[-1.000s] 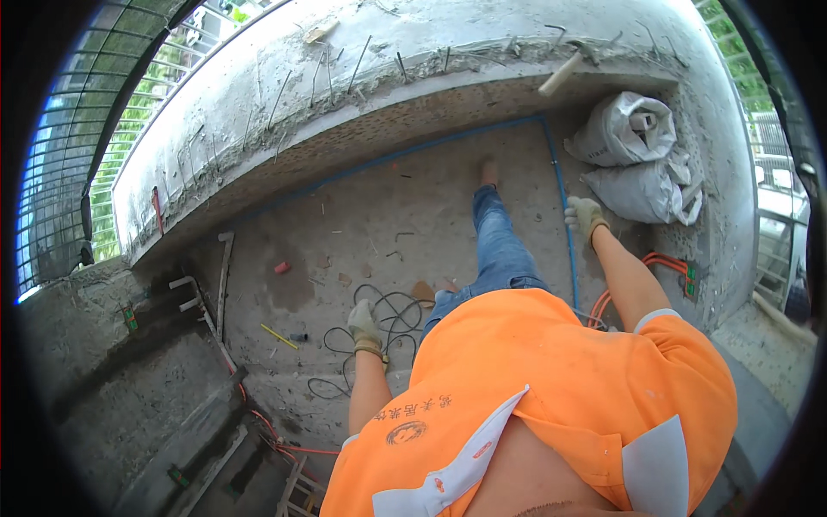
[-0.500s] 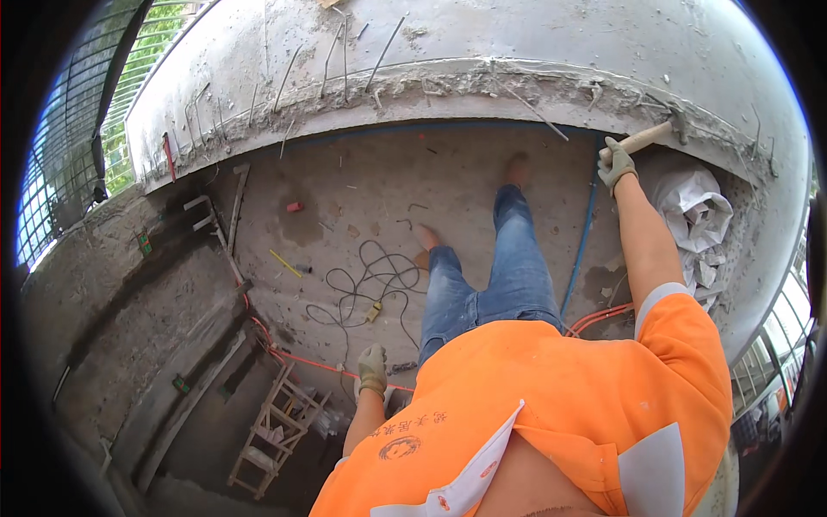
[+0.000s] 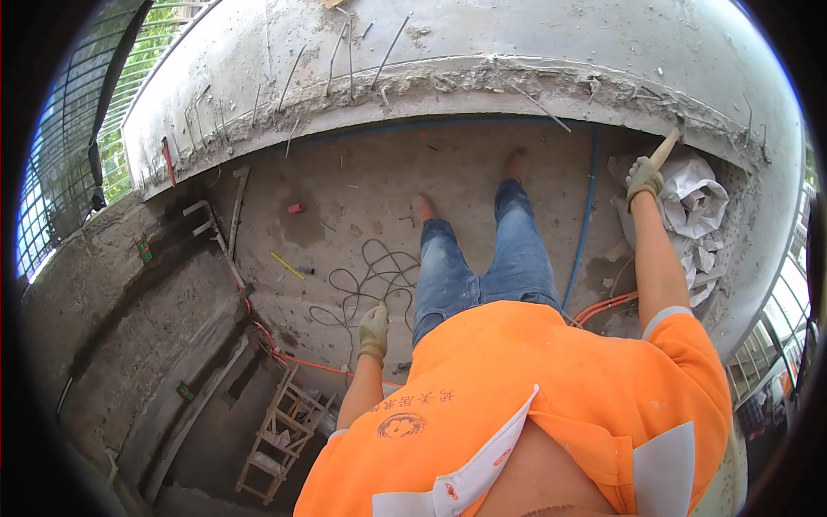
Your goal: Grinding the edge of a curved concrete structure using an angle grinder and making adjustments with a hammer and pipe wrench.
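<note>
My right hand, in a pale glove, is closed round the wooden handle of a hammer. The handle slants up toward the broken concrete edge, where the hammer's head is small and hard to make out. Several bent steel bars stick out of that rough edge. My left hand, gloved too, hangs low over the floor with its fingers loosely extended and nothing visible in it. Just past its fingertips a bit of a yellow piece shows on the floor by a dark cable.
White sacks lie below the slab at the right. A blue pipe and orange pipes run along the floor. At lower left stands a wooden ladder-like frame. A red object and a yellow stick lie ahead left.
My right hand has moved down and to the right, and the hammer handle has swung steeper. My left hand has risen forward toward the cable, its fingers looser.
</note>
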`<state>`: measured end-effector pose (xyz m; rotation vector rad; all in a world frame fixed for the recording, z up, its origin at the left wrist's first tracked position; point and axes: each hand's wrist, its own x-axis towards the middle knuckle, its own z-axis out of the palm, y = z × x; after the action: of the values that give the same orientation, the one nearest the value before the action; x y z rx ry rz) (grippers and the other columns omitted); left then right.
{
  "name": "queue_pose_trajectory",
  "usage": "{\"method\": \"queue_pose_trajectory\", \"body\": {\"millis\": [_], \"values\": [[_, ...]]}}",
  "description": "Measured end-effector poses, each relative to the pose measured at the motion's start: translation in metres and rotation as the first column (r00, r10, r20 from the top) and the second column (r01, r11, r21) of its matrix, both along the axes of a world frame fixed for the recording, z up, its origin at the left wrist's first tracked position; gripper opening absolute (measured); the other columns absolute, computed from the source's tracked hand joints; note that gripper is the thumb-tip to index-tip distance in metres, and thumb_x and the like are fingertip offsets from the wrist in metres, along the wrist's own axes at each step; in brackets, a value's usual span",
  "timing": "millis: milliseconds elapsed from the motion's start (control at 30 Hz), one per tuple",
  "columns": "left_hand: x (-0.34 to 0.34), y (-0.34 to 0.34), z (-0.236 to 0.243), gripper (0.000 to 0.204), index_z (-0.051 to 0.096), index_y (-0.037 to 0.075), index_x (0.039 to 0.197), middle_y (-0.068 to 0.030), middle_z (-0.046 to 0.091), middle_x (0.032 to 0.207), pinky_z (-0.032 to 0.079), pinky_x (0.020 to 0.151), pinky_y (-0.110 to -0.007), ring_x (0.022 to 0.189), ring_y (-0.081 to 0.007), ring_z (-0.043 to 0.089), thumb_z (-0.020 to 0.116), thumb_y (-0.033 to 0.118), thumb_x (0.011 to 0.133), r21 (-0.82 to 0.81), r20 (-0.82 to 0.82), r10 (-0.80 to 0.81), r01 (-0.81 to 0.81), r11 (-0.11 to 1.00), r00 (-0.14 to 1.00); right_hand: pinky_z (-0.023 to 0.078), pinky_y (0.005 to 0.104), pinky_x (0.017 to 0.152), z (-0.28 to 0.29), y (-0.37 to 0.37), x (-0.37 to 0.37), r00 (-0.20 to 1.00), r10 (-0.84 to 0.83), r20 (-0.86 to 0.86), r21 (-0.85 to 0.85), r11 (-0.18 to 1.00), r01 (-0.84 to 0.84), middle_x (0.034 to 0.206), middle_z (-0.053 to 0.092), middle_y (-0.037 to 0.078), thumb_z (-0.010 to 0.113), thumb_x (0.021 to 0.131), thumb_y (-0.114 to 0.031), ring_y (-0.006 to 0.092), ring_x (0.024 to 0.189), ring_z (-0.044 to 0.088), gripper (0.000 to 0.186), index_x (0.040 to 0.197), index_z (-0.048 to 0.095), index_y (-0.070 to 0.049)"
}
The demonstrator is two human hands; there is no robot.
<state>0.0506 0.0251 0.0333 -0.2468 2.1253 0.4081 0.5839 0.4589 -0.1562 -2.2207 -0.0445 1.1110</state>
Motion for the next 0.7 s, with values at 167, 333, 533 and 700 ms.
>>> {"method": "queue_pose_trajectory", "body": {"millis": [167, 333, 533, 700], "values": [[-0.036, 0.005, -0.032, 0.015, 0.066, 0.010, 0.089, 0.0032, 0.058, 0.073, 0.038, 0.055, -0.023, 0.061, -0.0078, 0.050, 0.061, 0.025, 0.086, 0.089, 0.065, -0.029, 0.024, 0.996, 0.997, 0.048, 0.0294, 0.049, 0.089, -0.072, -0.065, 0.926, -0.232, -0.298, 0.194, 0.935, 0.297, 0.074, 0.058, -0.001, 0.062, 0.085, -0.011, 0.0133, 0.057, 0.055, 0.007, 0.090, 0.057, -0.011], [-0.107, -0.013, -0.061, 0.016, 0.066, 0.010, 0.093, 0.0024, 0.061, 0.080, 0.040, 0.058, -0.024, 0.067, -0.0080, 0.054, 0.062, 0.025, 0.087, 0.157, 0.165, -0.078, 0.052, 0.986, 0.983, 0.048, 0.0295, 0.051, 0.126, -0.160, -0.171, 0.861, 0.006, -0.508, 0.133, 0.988, 0.072, 0.078, 0.059, 0.006, 0.063, 0.085, -0.010, 0.0151, 0.061, 0.058, 0.011, 0.093, 0.056, -0.006], [-0.206, -0.030, -0.058, 0.012, 0.064, 0.013, 0.092, 0.0039, 0.061, 0.079, 0.041, 0.058, -0.024, 0.066, -0.0087, 0.053, 0.063, 0.024, 0.087, 0.286, 0.148, 0.052, -0.094, 0.954, 0.988, 0.056, 0.0305, 0.058, 0.150, -0.206, -0.291, 0.609, 0.066, -0.791, 0.125, 0.991, 0.055, 0.083, 0.064, 0.005, 0.058, 0.090, -0.013, 0.0162, 0.066, 0.063, 0.020, 0.104, 0.059, 0.000], [-0.264, -0.118, -0.053, 0.031, 0.063, 0.011, 0.112, -0.0031, 0.064, 0.097, 0.048, 0.072, -0.031, 0.082, -0.0179, 0.061, 0.061, 0.029, 0.088, 0.116, 0.099, 0.192, -0.203, 0.972, 0.976, 0.057, 0.0288, 0.060, 0.174, -0.143, -0.401, 0.405, -0.058, -0.912, 0.120, 0.909, 0.400, 0.080, 0.063, 0.001, 0.056, 0.092, -0.015, 0.0125, 0.067, 0.063, 0.023, 0.108, 0.058, 0.002]]}}
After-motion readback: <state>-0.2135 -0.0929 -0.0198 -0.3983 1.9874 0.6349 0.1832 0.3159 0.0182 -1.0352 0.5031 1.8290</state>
